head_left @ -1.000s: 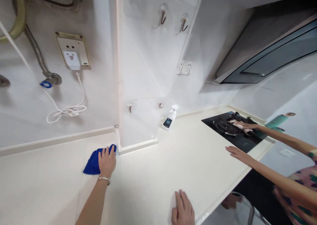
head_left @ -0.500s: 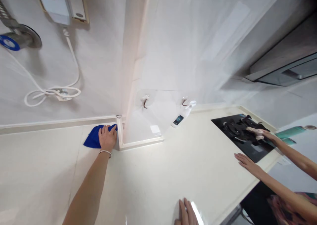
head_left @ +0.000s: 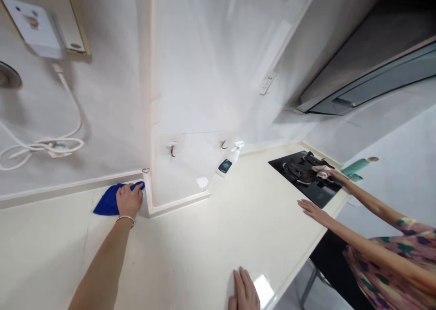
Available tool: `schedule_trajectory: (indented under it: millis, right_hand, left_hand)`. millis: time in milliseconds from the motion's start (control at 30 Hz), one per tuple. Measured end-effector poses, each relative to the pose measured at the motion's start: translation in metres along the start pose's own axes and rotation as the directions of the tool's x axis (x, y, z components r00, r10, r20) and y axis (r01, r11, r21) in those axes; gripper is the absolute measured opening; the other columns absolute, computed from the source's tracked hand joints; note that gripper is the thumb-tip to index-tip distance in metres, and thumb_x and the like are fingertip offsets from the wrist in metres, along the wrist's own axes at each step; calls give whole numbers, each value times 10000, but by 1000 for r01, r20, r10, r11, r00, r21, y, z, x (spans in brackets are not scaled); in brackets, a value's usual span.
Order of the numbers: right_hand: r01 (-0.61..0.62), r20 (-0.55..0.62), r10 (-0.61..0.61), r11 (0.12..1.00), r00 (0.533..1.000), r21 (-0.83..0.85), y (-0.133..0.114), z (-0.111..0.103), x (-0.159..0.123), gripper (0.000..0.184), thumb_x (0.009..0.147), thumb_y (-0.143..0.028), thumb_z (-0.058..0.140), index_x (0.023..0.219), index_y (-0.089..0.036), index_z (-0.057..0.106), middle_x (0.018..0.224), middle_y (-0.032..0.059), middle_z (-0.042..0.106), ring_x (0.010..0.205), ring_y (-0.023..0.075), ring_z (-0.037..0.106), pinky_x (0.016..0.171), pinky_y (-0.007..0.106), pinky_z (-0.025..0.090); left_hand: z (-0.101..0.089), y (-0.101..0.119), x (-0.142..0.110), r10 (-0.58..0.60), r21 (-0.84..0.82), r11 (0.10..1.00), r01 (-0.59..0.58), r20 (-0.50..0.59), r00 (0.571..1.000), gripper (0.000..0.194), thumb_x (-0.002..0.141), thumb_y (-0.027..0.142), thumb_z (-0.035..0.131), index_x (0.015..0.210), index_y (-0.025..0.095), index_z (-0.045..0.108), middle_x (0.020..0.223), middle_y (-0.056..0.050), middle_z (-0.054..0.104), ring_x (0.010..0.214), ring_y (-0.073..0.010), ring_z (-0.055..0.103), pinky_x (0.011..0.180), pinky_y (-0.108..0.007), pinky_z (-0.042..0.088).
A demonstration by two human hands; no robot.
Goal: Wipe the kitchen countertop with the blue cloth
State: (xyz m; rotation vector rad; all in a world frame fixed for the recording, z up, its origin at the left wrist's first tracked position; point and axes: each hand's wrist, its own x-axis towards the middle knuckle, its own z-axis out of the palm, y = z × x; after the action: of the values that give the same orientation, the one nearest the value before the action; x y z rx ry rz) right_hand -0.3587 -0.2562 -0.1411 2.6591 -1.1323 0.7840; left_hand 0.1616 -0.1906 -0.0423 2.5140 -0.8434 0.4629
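Left hand (head_left: 129, 200) flattens the blue cloth (head_left: 108, 202), fingers together; press fingertips into the corner; right hand (head_left: 245, 292) braces on the surface (head_left: 204, 246), fingers nearly together.

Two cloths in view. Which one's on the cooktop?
The pale cloth, under the co-worker's hand. The blue cloth is on the counter, under the left hand.

Head cam only, facing forward and down at wall (head_left: 190, 87) and desk (head_left: 238, 228). Left hand (head_left: 129, 200) at arm's length, gas cooktop (head_left: 306, 176) farther off, frame right.
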Motion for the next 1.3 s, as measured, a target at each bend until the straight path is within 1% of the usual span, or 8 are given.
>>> schedule_trajectory:
  millis: [233,467,600,733,900,1033,1167,1300]
  right_hand:
    - [-5,-33,7,999,999,52,-7,-2,4,639,890,-173,422,1520,-200,320,1495,119,478,1393,294,423,1072,473,463]
    - [5,-116,1,999,993,48,-4,6,8,654,879,-153,426,1522,-221,324,1467,116,512,1367,289,460,1018,452,514]
    - [-41,-85,51,992,995,122,-11,-8,11,593,915,-173,381,1506,-203,332,1487,133,476,1405,295,397,1075,505,457]
    - [-79,-39,86,983,995,166,-19,-17,11,541,906,-171,357,1445,-157,405,1481,165,458,1412,313,359,1103,544,393]
    - [-63,-47,72,982,996,176,-24,-19,10,532,881,-162,393,1409,-115,434,1459,191,465,1422,334,326,1115,543,351]
    - [-68,-39,77,979,996,190,-23,-19,8,538,856,-154,400,1389,-118,461,1458,188,460,1418,338,338,1109,546,352]
    - [-25,47,13,965,999,260,-12,-24,14,497,859,-197,403,1343,-168,511,1417,172,492,1381,364,377,1056,575,396]
    - [110,112,-198,841,974,530,-21,-39,47,566,911,-232,375,1471,-158,346,1442,165,466,1368,286,413,1064,476,438]
  left_hand:
    - [-33,7,-53,62,73,996,-60,-37,997,388,930,287,377,1147,227,694,1181,-144,584,1142,-288,508,1094,-473,325]
    - [-38,23,-88,54,73,996,-45,-126,991,385,931,277,364,1141,189,674,1177,-158,566,1144,-302,504,1118,-496,312]
    - [-48,37,-112,-5,16,1000,6,-54,999,414,934,268,342,1194,165,647,1221,-182,545,1221,-324,464,1150,-521,268]
    - [-63,54,-148,-9,52,999,9,18,1000,413,935,259,351,1245,202,618,1274,-160,541,1261,-309,452,1167,-519,264]
    - [-70,99,-205,60,44,997,-65,101,993,443,925,240,377,1320,235,577,1363,-152,534,1315,-308,451,1182,-557,284]
    - [-65,145,-241,193,-53,981,-186,193,962,546,872,272,518,1416,264,481,1452,-128,489,1394,-299,400,1220,-549,291]
    - [-73,170,-274,330,-346,904,-251,191,925,647,883,216,479,1508,228,312,1546,-136,381,1452,-271,336,1226,-563,317]
    - [-103,166,-318,372,-550,807,-214,192,908,440,915,176,418,1321,273,559,1323,-87,617,1304,-212,517,1157,-489,431]
